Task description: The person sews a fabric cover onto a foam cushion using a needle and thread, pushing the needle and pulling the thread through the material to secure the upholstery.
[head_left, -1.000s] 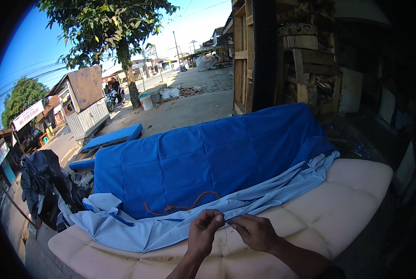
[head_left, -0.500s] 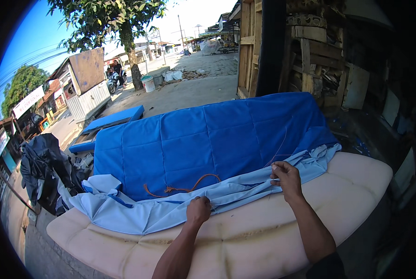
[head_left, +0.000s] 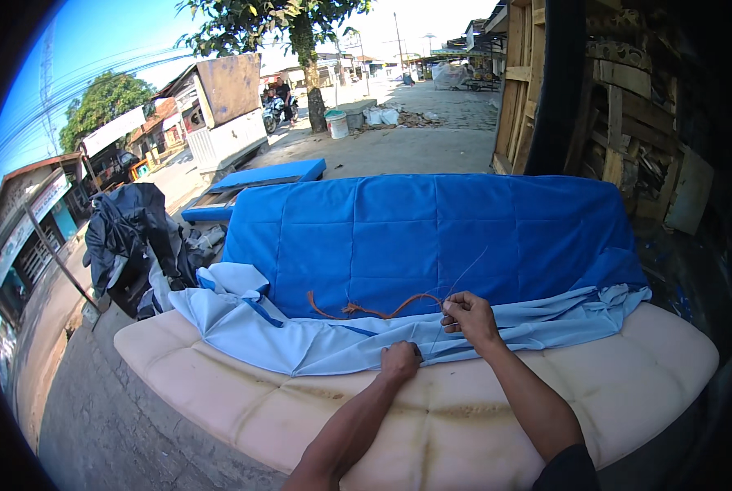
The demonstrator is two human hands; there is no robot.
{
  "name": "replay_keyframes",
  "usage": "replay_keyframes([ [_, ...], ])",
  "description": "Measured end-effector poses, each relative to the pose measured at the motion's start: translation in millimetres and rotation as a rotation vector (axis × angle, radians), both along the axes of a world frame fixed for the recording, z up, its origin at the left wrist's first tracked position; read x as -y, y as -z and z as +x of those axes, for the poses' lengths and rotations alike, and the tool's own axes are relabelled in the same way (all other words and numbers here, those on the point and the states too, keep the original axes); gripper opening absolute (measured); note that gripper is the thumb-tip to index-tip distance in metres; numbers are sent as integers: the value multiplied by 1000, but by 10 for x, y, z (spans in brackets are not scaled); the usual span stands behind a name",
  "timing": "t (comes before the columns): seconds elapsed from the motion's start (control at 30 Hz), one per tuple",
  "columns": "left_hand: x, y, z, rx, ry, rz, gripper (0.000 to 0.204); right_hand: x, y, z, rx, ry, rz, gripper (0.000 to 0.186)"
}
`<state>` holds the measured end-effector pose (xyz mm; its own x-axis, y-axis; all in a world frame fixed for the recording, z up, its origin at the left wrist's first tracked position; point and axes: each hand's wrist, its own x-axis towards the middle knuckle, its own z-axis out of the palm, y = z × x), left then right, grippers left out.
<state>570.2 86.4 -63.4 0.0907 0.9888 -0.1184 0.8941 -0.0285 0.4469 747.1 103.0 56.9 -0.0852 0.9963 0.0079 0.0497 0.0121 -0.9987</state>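
Over the pale-blue cloth (head_left: 325, 345), my right grip (head_left: 470, 318) is pinched on a thin thread (head_left: 469, 268) rising against the blue cover (head_left: 397, 225); its lower run is faint. At the cloth's near edge, my left grip (head_left: 399, 361) has hidden fingertips; its closure I cannot tell.
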Motion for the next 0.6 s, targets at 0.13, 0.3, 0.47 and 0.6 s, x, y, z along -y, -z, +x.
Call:
replay_keyframes([
  [0.13, 168, -251, -38, 284, 27, 156, 15, -39, -43, 111, -49, 11, 91, 16],
  [0.3, 617, -556, -66, 372, 235, 57, 17, -49, -217, 255, -20, -80, 24, 18],
  [0.47, 677, -546, -149, 455, 287, -105, 20, 18, 38, 164, 182, -266, -61, 17],
  [0.6, 606, -556, -165, 481, 337, -162, 22, 0, 238, 129, 177, -312, -95, 18],
])
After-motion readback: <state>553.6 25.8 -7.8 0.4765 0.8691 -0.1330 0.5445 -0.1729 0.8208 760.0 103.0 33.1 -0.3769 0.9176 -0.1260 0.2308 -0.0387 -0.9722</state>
